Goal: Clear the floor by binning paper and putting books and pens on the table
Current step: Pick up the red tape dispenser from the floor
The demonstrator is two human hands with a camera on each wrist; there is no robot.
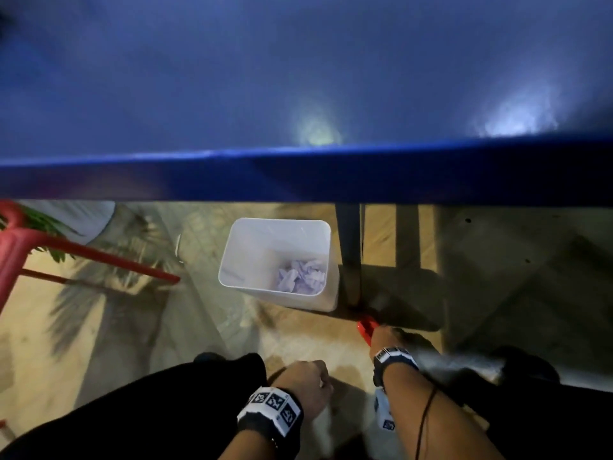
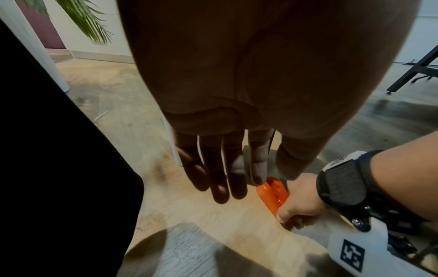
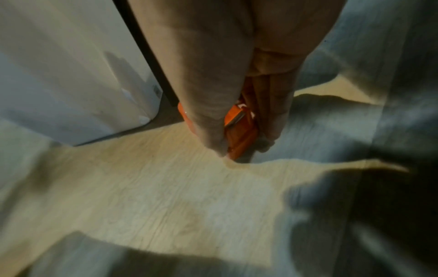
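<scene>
Wood-look flooring fills the lower half of my head view, with a blue table edge running across above it. Under that edge stands a white bin holding crumpled paper, next to a dark table leg. A red chair frame sits to the left beside green leaves. My right hand reaches down to the floor near the foot of the table leg and grips a small red-orange object (I cannot tell what it is; a stapler, perhaps). My left hand hangs lower in the frame, holding nothing

From the left wrist camera, the left hand hangs with fingers straight and relaxed, pointing down at the floor, empty. Just beside its fingertips, the orange object stands on the floor with the right hand wrapped round its lower end. A palm frond shows at the top left

From the right wrist camera, blurred, the right hand has thumb on one side and fingers on the other, clamped round the orange object, whose lower tip sits at the floor. The bin wall is near on the left
</scene>
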